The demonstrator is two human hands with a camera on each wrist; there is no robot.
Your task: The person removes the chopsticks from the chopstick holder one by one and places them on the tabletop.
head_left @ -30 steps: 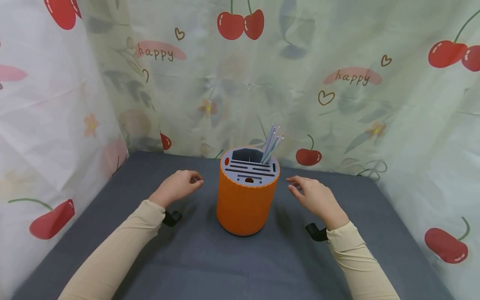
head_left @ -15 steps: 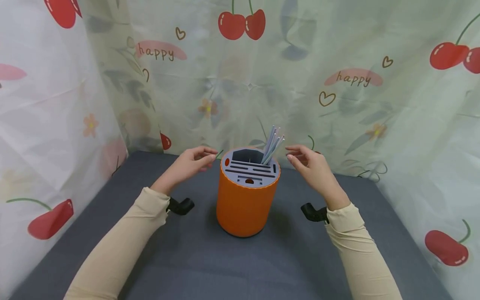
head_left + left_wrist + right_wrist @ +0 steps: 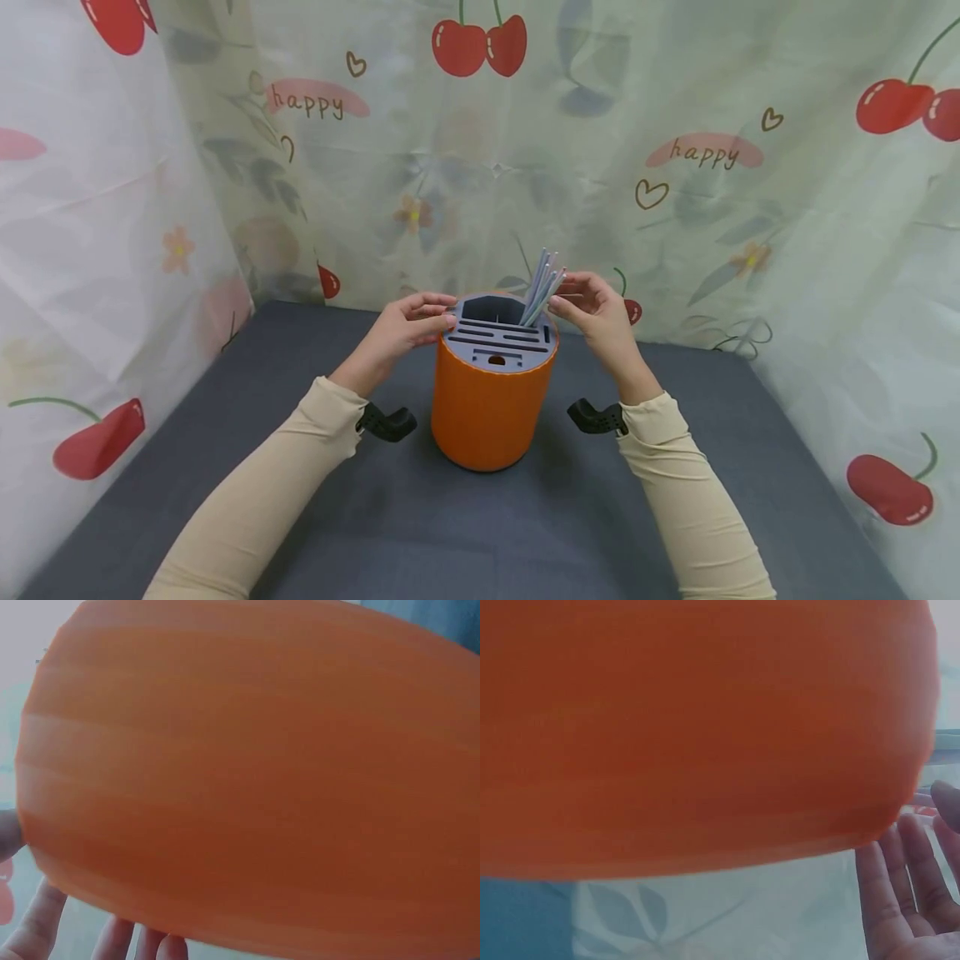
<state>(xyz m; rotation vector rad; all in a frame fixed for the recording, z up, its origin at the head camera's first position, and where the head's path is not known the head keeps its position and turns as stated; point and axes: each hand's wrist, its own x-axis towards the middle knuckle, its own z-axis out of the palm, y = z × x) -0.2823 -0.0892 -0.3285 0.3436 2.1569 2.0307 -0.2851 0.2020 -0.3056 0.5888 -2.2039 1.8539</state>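
Observation:
An orange cylindrical knife block [image 3: 491, 408] with a grey slotted top [image 3: 498, 337] stands upright on the dark table. Several thin pale sticks [image 3: 542, 287] lean out of the large opening in its top. My left hand [image 3: 397, 333] touches the block's upper left, its thumb over the rim and its fingers [image 3: 112, 939] along the far side. Beside the sticks is my right hand [image 3: 600, 312], at the upper right of the block. Its fingers [image 3: 922, 874] look fairly straight and reach behind the rim; whether the thumb touches a stick I cannot tell.
A dark grey cloth [image 3: 420, 533] covers the table. Cherry-printed curtains [image 3: 480, 167] enclose it at the back and on both sides. Each wrist wears a black camera mount [image 3: 390, 423]. A thin dark cord lies near the back right corner.
Both hands have moved up and inward, from either side of the knife block to its top rim. The block and the sticks have stayed in place.

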